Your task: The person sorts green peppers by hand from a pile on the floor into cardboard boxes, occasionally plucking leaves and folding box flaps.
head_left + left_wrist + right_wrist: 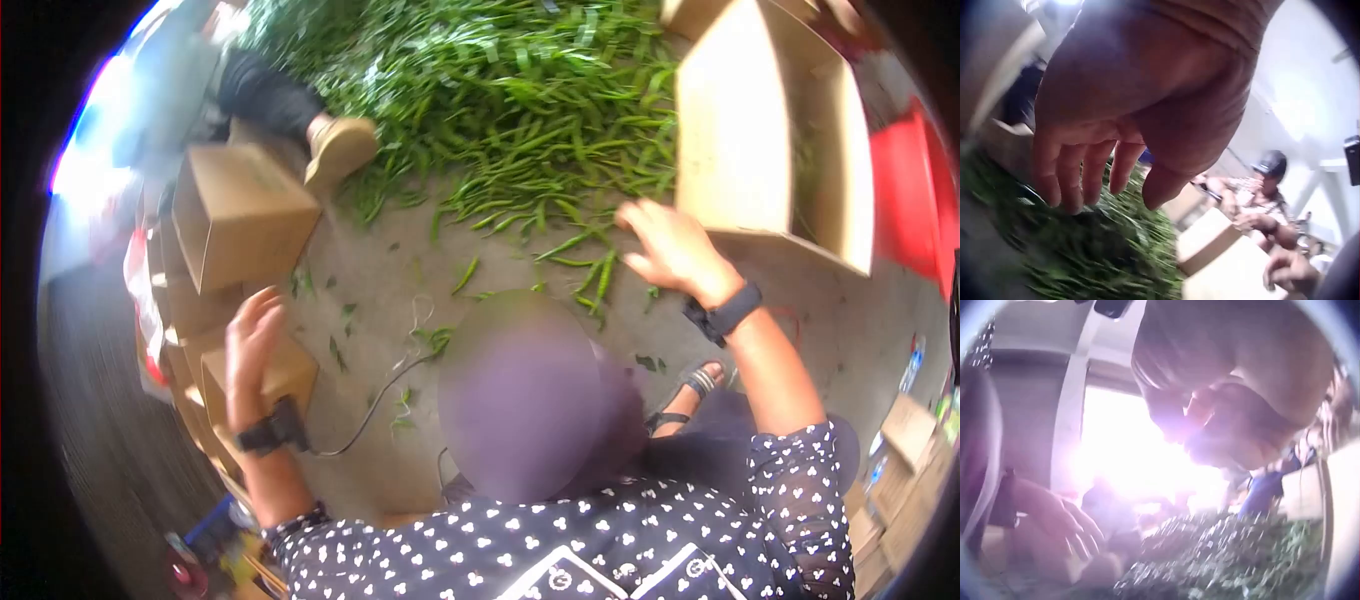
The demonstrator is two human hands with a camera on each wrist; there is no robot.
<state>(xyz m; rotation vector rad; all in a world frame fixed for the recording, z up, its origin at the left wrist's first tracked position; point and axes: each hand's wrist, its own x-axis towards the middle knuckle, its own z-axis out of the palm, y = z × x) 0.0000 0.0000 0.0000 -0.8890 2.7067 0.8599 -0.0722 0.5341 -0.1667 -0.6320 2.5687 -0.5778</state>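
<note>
Left hand (252,350) hangs empty, fingers loose; right hand (675,250), relaxed and unladen too, hovers near the green peppers (540,110) heaped on the floor (385,305)! Best scoop low and gently, to avoid bruising

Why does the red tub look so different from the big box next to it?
The tub is red, but the box is brown. The tub looks rounded, while the box has flat sides and corners. The box is close to the right hand; the tub is farther off. Both are on the person's right.
</note>
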